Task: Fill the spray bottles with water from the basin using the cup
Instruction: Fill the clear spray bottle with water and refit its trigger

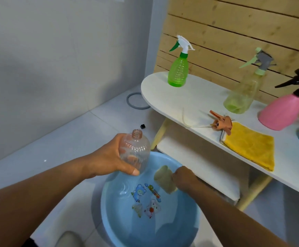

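Note:
My left hand [107, 157] grips a clear, uncapped bottle [136, 148] with an orange-tinted neck, held upright over the far rim of the blue basin [113, 216]. The basin sits on the floor and holds water over cartoon stickers. My right hand [182, 177] holds a pale yellow cup [164, 179] by its handle, tilted on its side and dipped into the water. On the white table lies the orange spray head [221, 123] with its tube, detached from the bottle.
A white oval table [195, 102] stands at right with a green spray bottle [178, 70], a pale green one [241, 93], a pink one [284, 111], a yellow cloth [250, 143] and a blue object at the edge. A lower shelf sits beneath. A grey ring and a small black cap lie on the floor.

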The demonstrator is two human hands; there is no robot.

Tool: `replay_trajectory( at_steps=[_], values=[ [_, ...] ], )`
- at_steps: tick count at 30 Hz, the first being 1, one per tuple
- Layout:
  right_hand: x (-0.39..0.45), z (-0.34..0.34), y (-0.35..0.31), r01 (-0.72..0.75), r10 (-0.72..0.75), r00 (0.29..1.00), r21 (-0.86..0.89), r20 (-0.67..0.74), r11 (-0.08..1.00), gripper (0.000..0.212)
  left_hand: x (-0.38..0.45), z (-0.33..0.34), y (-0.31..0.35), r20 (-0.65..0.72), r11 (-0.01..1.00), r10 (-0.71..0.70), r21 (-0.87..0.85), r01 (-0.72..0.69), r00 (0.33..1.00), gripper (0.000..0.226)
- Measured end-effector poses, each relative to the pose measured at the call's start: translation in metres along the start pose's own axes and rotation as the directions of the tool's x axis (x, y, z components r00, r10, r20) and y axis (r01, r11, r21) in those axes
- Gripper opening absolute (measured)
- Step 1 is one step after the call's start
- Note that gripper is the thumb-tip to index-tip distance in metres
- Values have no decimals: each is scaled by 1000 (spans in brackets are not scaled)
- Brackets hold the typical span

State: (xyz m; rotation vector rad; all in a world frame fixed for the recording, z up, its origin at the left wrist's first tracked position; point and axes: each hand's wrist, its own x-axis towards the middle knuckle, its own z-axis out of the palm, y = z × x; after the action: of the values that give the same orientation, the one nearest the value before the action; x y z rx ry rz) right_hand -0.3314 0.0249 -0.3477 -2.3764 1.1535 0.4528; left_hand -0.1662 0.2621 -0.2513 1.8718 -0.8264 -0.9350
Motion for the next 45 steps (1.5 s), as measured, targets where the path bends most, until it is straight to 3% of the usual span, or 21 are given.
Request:
replay_trajectory(
  at_steps=[3, 6, 18, 20, 25, 28, 31, 36, 45],
  values=[
    [12, 24, 13, 50, -51, 999, -118, -13, 992, 27, 2, 8, 8, 1, 1000, -10, 3, 10, 1000, 98],
    [22, 40, 18, 56, -60, 998, -125, -27, 991, 28, 7, 12, 11, -3, 1000, -15, 14, 15, 1000, 93],
    [39, 90, 8, 175, -144, 983, -322, 116, 930, 28, 13, 7, 12, -9, 1000, -14, -11, 14, 1000, 82],
    [38, 96, 6, 149, -125, 986, -260, 107, 954, 28, 14, 6, 11, -15, 1000, -15, -9, 15, 1000, 84],
    [41, 87, 10, 24, -26, 1000, 171, 10, 985, 16, 15, 6, 7, -8, 1000, -19, -14, 18, 1000, 87],
    [34, 76, 17, -62, 53, 998, 477, 32, 877, 26, 12, 1, 5, -25, 1000, -19, -11, 18, 1000, 96],
    [20, 62, 15, -136, 89, 991, 676, 105, 724, 23, 8, -6, 1, -22, 1000, -10, -26, 9, 1000, 104],
    [-14, 19, 7, -41, 30, 999, 772, 29, 634, 35, -2, -12, -5, -36, 1000, 12, 14, -11, 999, 103],
    [-82, -90, -12, 185, -100, 982, 730, -159, 658, 35, -3, -23, -19, -123, 990, 37, 137, -20, 992, 115]
  ],
)
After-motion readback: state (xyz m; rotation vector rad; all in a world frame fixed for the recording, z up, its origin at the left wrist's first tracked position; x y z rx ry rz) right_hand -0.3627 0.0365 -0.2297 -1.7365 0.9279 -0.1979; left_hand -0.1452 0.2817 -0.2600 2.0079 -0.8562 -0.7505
